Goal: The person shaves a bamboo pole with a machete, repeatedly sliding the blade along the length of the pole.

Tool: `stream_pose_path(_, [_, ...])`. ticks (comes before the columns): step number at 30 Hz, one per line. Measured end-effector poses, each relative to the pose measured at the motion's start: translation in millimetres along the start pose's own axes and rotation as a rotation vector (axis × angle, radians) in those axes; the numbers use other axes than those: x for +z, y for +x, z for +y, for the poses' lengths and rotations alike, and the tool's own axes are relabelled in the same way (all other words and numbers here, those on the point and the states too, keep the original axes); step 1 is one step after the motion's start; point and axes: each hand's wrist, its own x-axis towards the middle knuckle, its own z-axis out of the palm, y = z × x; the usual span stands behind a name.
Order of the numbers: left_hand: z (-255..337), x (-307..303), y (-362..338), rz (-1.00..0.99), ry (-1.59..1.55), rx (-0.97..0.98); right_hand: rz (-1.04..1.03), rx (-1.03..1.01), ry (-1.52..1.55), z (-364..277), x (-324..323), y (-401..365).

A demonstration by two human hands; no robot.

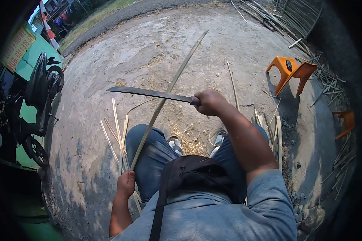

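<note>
My right hand point(210, 103) is closed round the dark handle of a long machete point(149, 92), whose blade points left. My left hand point(126, 183) grips the lower end of a long bamboo strip point(153, 116), beside my left thigh. The strip slants up and to the right, and the blade crosses it at about mid-length; whether they touch is hard to tell. Pale split strips point(116, 132) stand beside my left leg, and more strips point(279, 140) are by my right leg. A black bag point(201, 172) lies across my lap.
An orange plastic stool point(287, 72) with a small black object on it stands at the right. Bamboo pieces point(330, 88) litter the ground behind it. Shavings point(193, 146) lie between my feet. A motorcycle point(38, 96) is parked at the left.
</note>
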Motion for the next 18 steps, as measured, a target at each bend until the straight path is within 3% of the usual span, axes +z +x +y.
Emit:
stream_pose_path(3, [2.1,-0.7,-1.1,0.022,-0.011,0.032,0.018,-0.086,0.016,-8.1,-1.3,-13.3])
stream_pose_path(8, [-4.1,-1.7,1.5,-0.043,0.010,0.005,-0.029,-0.242,-0.207,-34.2,8.6,-31.6])
stream_pose_path(11, [-13.8,1.0,3.7,-0.058,-0.014,-0.010,-0.024,-0.227,-0.201,-21.6,11.1,-15.7])
stream_pose_path(15, [-14.0,0.6,3.0,-0.054,-0.026,-0.026,0.029,0.027,-0.023,-4.0,-2.4,3.9])
stream_pose_path(18, [-10.7,-4.6,0.5,-0.076,-0.015,-0.059,0.037,0.042,-0.010,-0.8,-0.4,0.4])
